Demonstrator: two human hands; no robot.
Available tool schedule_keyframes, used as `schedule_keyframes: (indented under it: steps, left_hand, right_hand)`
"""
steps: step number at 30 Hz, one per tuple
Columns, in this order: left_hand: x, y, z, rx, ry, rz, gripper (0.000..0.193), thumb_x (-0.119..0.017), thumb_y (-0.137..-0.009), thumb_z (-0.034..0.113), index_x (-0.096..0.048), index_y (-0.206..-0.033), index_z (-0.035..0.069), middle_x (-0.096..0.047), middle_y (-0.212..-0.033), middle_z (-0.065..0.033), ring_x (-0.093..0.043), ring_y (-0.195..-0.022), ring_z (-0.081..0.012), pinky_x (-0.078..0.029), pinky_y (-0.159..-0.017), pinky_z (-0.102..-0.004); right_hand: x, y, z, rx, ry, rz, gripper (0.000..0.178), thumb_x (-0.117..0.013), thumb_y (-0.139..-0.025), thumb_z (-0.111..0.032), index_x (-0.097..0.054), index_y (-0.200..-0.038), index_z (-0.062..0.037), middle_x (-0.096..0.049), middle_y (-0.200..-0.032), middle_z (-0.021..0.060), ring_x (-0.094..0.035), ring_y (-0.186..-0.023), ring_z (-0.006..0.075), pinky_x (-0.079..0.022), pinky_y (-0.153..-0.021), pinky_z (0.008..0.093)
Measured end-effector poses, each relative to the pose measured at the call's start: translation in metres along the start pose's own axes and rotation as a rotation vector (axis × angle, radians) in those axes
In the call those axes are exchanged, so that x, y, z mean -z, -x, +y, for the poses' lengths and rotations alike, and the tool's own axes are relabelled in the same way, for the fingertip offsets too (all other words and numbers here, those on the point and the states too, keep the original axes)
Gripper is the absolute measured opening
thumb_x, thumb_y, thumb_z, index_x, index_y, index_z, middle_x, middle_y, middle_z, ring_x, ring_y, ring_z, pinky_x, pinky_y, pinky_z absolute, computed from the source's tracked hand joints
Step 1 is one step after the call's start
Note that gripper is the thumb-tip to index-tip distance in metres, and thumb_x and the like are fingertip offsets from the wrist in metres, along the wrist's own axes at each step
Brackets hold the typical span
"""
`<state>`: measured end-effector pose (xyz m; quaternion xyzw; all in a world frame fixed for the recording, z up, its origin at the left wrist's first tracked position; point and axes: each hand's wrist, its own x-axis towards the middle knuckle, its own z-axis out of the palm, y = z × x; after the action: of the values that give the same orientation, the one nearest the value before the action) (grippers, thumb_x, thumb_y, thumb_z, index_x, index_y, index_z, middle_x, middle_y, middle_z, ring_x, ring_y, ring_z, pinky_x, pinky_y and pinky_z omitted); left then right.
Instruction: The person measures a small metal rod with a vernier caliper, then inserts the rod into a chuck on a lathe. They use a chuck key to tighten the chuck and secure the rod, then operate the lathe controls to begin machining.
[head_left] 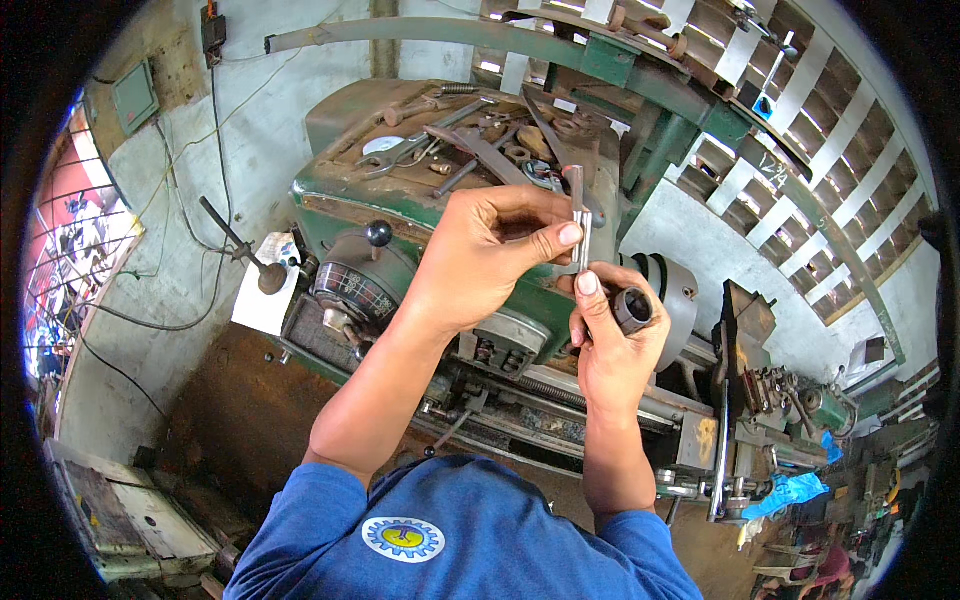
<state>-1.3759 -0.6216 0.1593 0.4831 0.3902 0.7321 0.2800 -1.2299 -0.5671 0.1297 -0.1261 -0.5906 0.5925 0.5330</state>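
Note:
My left hand (490, 250) pinches a slim, shiny steel tool (582, 235) between thumb and fingers. The tool stands nearly upright and is seen edge-on, so its exact kind is hard to make out. My right hand (622, 345) is closed around a short dark hollow metal sleeve (632, 309), its round open end facing up. The right thumb tip is at the tool's lower end. Both hands are raised in front of a green lathe (410, 215); the fingers hide part of the sleeve.
Spanners (395, 155), a flat file-like bar (485, 158) and small metal parts lie on the lathe's headstock. A black-knobbed lever (378, 234) stands at its front. The grey chuck (675, 305) is beside my right hand. A blue cloth (787, 494) hangs at the far right.

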Motion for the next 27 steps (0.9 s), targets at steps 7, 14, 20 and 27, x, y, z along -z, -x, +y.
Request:
schedule_keyframes:
  steps: [7,14,20,27]
  left_hand:
    - [-0.002,-0.004,0.003,-0.006,-0.029,-0.083,0.018,-0.076,-0.088,0.009,-0.069,-0.098,-0.004,-0.07,-0.086,-0.0066,-0.064,-0.076,-0.0107,-0.052,-0.069,-0.0255]
    - [-0.008,-0.01,-0.002,-0.036,-0.084,-0.094,0.018,-0.075,-0.088,0.009,-0.069,-0.099,-0.004,-0.071,-0.09,-0.0077,-0.065,-0.081,-0.0111,-0.054,-0.073,-0.0261]
    - [-0.01,-0.009,0.002,0.006,-0.083,-0.133,0.021,-0.076,-0.088,0.01,-0.069,-0.101,-0.005,-0.072,-0.092,-0.0089,-0.066,-0.082,-0.0116,-0.054,-0.074,-0.0258]
    - [-0.013,-0.006,0.006,-0.006,-0.117,-0.121,0.022,-0.078,-0.085,0.009,-0.07,-0.099,-0.005,-0.072,-0.092,-0.0092,-0.066,-0.082,-0.0118,-0.054,-0.074,-0.0258]
  right_hand:
    - [0.007,-0.007,-0.003,-0.051,-0.074,-0.019,0.019,-0.075,-0.09,-0.012,-0.068,-0.095,0.0049,-0.072,-0.081,0.0143,-0.051,-0.051,0.007,-0.037,-0.045,0.0205]
    - [0.015,-0.008,-0.01,-0.158,-0.18,-0.051,0.019,-0.074,-0.09,-0.013,-0.068,-0.096,0.0038,-0.073,-0.083,0.0154,-0.052,-0.053,0.0072,-0.035,-0.045,0.0196]
    - [0.021,-0.009,-0.006,-0.138,-0.211,-0.054,0.017,-0.077,-0.087,-0.01,-0.067,-0.094,0.0024,-0.073,-0.083,0.0131,-0.052,-0.055,0.0055,-0.035,-0.046,0.0189]
    - [0.023,-0.009,-0.002,-0.122,-0.237,-0.044,0.019,-0.081,-0.083,-0.005,-0.065,-0.09,0.0012,-0.071,-0.079,0.0093,-0.05,-0.055,0.0045,-0.035,-0.047,0.0188]
